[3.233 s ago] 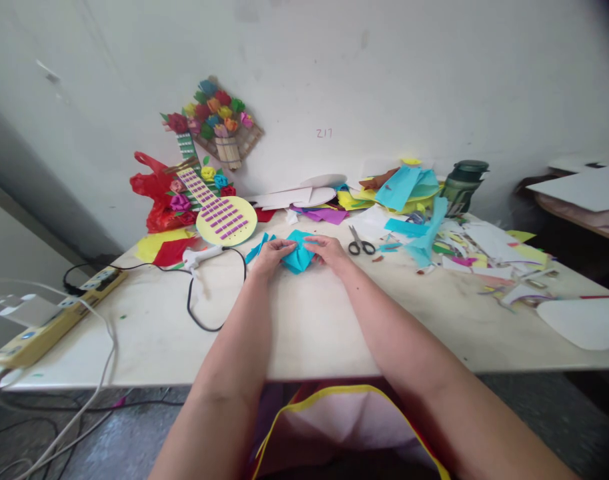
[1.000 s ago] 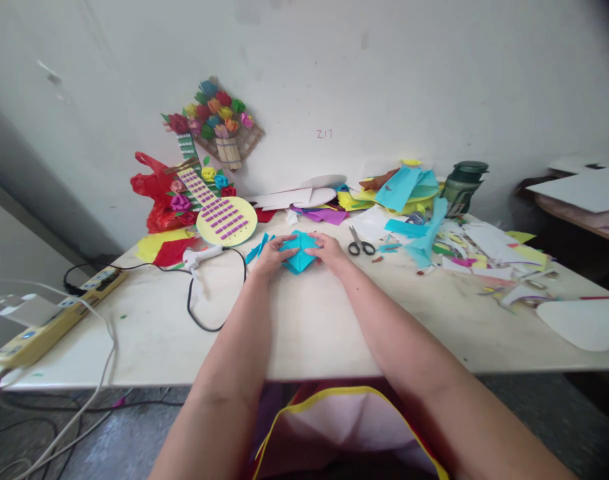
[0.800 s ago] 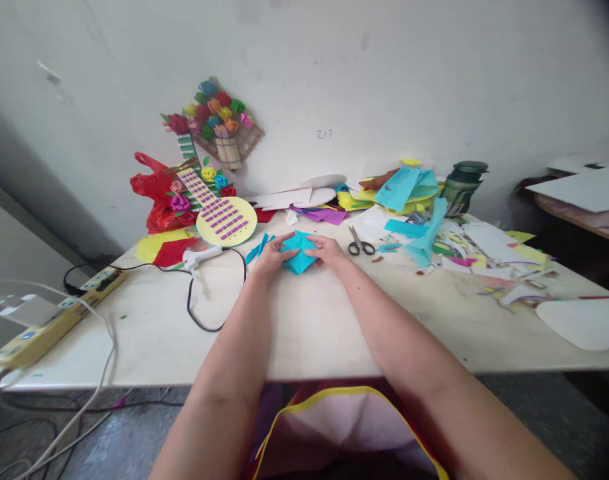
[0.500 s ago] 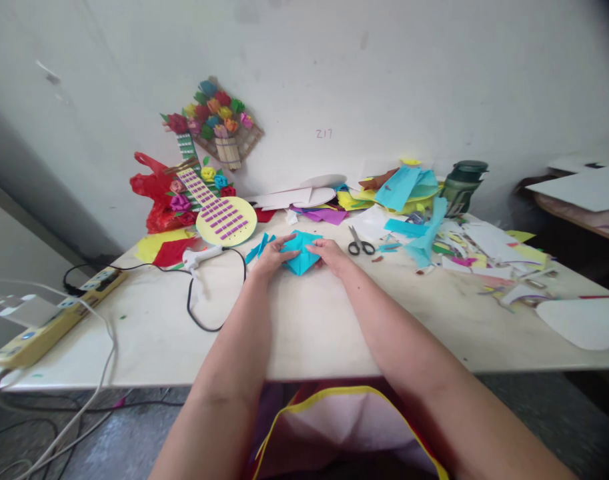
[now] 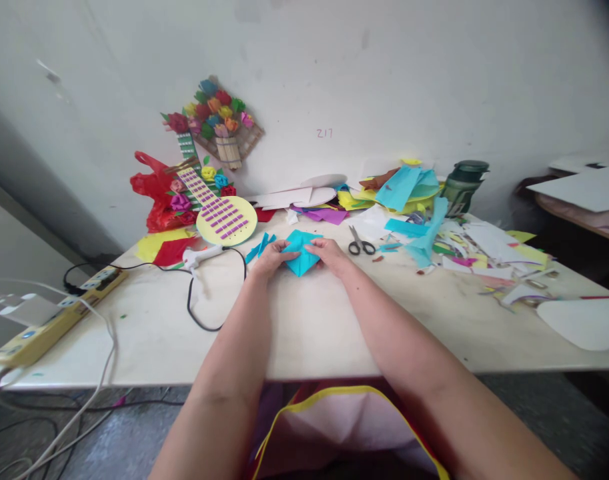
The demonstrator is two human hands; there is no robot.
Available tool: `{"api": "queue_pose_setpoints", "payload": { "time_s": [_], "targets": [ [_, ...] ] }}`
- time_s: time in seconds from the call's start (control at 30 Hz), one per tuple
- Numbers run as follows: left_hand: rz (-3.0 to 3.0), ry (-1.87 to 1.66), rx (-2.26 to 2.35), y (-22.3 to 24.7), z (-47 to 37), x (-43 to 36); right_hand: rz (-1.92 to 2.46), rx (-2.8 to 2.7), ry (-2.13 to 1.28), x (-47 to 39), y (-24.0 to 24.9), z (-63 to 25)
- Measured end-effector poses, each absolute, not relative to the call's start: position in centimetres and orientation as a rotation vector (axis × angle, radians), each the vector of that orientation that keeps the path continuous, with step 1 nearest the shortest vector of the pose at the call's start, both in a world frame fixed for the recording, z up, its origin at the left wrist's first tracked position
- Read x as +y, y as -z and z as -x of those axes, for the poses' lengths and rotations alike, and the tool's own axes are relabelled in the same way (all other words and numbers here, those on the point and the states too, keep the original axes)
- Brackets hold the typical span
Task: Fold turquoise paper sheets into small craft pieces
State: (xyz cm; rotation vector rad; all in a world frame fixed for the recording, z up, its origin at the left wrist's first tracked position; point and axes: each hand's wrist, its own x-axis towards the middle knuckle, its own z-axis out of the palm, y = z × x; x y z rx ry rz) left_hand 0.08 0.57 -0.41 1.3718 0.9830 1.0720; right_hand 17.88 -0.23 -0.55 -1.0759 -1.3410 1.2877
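Note:
Between my hands is a folded piece of blue paper (image 5: pixel 303 258), squarish with a corner pointing toward me and crease lines on its face. My left hand (image 5: pixel 273 259) grips its left side, thumb on top and the other fingers partly hidden behind. On the opposite side my right hand (image 5: pixel 327 253) pinches the paper, its thumb on the upper face. Blue paper strips (image 5: pixel 261 247) lie just left of my left hand. Black-handled scissors (image 5: pixel 361 244) rest on the table to the right of my right hand.
A white glue gun (image 5: pixel 202 255) with a looping black cord lies left, near a yellow power strip (image 5: pixel 54 323). Behind are a yellow paper guitar (image 5: pixel 227 221) and a red bag (image 5: pixel 151 183). Paper scraps (image 5: pixel 484 250) and a green bottle (image 5: pixel 464 188) are at the right.
My fingers have shifted slightly on the blue paper, and a bit more of its upper face shows. Both hands stay in nearly the same place.

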Motion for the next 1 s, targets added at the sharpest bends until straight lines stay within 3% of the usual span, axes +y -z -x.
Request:
{"api": "queue_pose_setpoints", "payload": {
  "time_s": [1.0],
  "targets": [
    [-1.326,-1.025,0.929,0.4,-0.4,0.3,1.089,-1.398,-1.042,0.1,1.2,-16.9]
  ]
}}
